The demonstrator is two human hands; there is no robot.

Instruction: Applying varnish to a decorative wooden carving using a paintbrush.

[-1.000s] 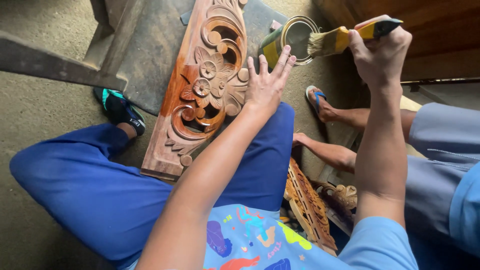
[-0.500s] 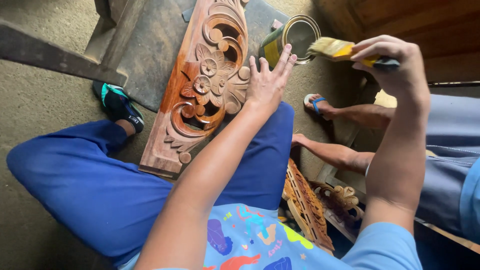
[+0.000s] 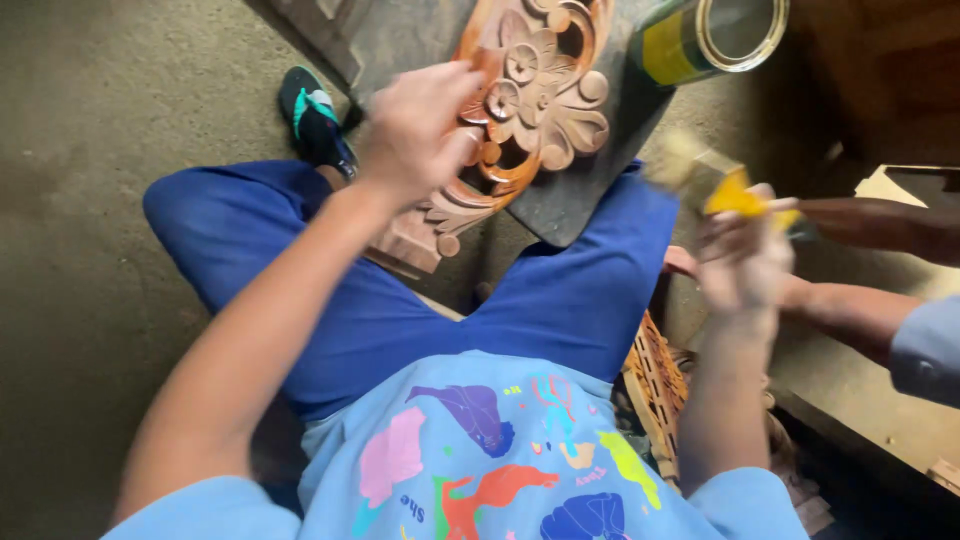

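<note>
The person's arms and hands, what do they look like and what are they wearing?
Both arms are bare from the elbow down, with short light blue T-shirt sleeves at the shoulders. The left hand and the right hand wear no gloves. No rings, watch or bracelet show, though the right hand is blurred.

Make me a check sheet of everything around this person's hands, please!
Surface: grey ground, with a dark board under the carving.
Job's things: carved wooden panel, reddish-brown with flowers and curls; paintbrush, blurred.
Clutter: open tin can; second carved piece by the knee.
Hands: left hand rests on the panel; right hand holds the paintbrush beside it.
Cables: nothing seen.
Surroundings: a sandal; another person's arm at right.
</note>
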